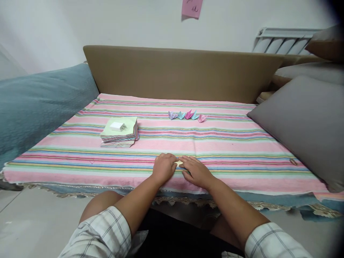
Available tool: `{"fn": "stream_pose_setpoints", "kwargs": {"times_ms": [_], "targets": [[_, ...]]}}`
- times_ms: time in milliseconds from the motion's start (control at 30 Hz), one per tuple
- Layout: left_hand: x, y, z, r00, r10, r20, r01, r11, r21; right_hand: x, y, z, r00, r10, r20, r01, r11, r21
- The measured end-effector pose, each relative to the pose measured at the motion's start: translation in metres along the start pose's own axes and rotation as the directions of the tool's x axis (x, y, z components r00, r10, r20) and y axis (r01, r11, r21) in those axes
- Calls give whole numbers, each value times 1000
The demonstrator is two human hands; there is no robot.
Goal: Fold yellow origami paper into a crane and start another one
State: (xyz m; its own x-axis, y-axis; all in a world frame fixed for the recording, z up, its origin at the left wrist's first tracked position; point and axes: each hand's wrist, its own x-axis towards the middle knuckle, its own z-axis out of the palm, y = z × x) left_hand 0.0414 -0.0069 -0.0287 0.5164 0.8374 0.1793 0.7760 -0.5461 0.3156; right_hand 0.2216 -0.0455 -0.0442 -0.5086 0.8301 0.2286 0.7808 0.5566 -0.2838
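A small pale yellow piece of folded paper [178,163] lies on the striped cloth, mostly covered by my fingers. My left hand [163,167] is closed over its left end, fingers curled with the tips at the paper. From the right, my right hand [197,172] grips the other end, its fingertips pressed down close to the left ones and its thumb lower. Only a narrow strip of paper shows between the two hands. Beyond them stands a row of several folded paper cranes [189,114] in purple, blue and pink.
A stack of square paper [119,130] sits at the left, with a small white block [117,126] on its top sheet. The striped cloth [228,147] covers the seat. A grey cushion [303,125] leans at the right, and a brown backrest [182,73] rises behind.
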Motion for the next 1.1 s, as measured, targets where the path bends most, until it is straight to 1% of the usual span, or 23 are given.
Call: {"fn": "stream_pose_setpoints", "kwargs": {"times_ms": [133, 233, 333, 467, 600, 700, 800, 867, 967, 1100], "targets": [[3, -6, 0, 999, 20, 48, -19, 999, -31, 1, 4, -1, 1000, -11, -11, 12, 999, 31], [6, -11, 0, 995, 56, 80, -53, 998, -45, 2, 8, -3, 999, -36, -2, 36, 998, 56], [7, -13, -1, 992, 82, 94, -77, 996, -52, 3, 12, -5, 999, -53, -1, 53, 995, 87], [6, -14, -1, 994, 86, 62, -80, 993, -87, 3, 15, -6, 999, -53, 0, 53, 992, 119], [-1, -14, 1, 997, 79, -11, -79, 987, -139, 3, 14, -4, 999, -48, -15, 49, 990, 131], [-7, -13, 2, 990, 131, -45, -134, 987, -92, 3, 14, -3, 999, -42, -26, 45, 991, 126], [-13, -12, 3, 976, 215, -40, -215, 976, -11, 3, 14, -2, 998, -44, -36, 48, 992, 117], [-15, -13, 3, 969, 246, -30, -246, 969, 20, 3, 14, -2, 998, -50, -41, 54, 991, 119], [-15, -16, 4, 963, 268, -22, -267, 963, 45, 3, 14, -4, 998, -57, -38, 62, 991, 122], [-14, -18, 7, 963, 266, -32, -265, 963, 53, -2, 18, -10, 997, -67, -24, 69, 992, 105]]}}
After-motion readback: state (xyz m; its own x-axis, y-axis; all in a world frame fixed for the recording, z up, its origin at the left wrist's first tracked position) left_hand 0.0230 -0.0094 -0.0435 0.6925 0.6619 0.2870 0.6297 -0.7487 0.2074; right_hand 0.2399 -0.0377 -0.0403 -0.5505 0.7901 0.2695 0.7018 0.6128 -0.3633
